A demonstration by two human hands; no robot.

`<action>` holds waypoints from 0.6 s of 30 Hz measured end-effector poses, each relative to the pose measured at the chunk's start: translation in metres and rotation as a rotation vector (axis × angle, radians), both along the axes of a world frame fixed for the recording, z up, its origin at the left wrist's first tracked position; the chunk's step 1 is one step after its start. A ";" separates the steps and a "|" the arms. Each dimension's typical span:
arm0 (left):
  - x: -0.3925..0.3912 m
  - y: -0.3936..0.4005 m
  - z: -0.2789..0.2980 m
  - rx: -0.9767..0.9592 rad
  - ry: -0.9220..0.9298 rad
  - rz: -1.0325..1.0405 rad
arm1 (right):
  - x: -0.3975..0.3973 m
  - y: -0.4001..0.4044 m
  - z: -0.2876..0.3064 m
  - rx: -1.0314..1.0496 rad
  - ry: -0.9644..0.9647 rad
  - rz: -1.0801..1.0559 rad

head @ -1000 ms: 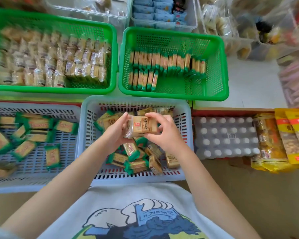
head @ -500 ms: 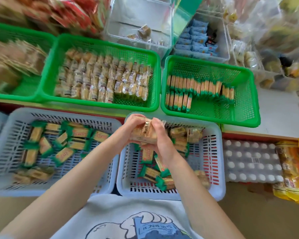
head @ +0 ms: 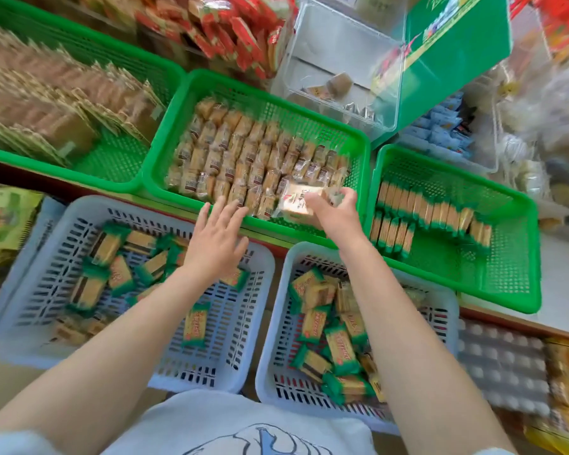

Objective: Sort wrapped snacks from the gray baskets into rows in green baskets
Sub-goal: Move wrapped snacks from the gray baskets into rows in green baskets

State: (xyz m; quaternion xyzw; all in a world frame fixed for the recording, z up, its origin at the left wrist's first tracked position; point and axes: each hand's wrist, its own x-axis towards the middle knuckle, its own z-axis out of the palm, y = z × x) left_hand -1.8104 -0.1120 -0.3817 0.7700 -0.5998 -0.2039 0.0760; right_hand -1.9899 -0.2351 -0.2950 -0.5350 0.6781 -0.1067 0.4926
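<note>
A shop table [head: 562, 290] crowded with green and gray baskets. The right hand [head: 334, 213] pinches a clear-wrapped snack [head: 298, 203] over the middle green basket [head: 363, 152]. The left hand [head: 216, 234], fingers spread straight and holding nothing, hovers just left.

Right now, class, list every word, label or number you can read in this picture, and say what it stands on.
Nothing reads for sure.
Green-ended snacks: red print, blurred.
Pack in the right hand: print blurred.
Clear-wrapped snacks: barcodes, too small.
Green carton: print blurred.
</note>
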 end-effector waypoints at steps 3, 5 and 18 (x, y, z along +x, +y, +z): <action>0.002 0.005 -0.015 0.008 -0.070 -0.077 | 0.023 -0.019 -0.019 0.069 0.297 0.052; 0.001 0.004 -0.015 0.007 -0.045 -0.053 | 0.036 -0.024 -0.036 0.088 0.436 0.081; 0.001 0.004 -0.025 -0.031 -0.068 -0.054 | 0.055 -0.058 -0.053 0.282 0.701 0.411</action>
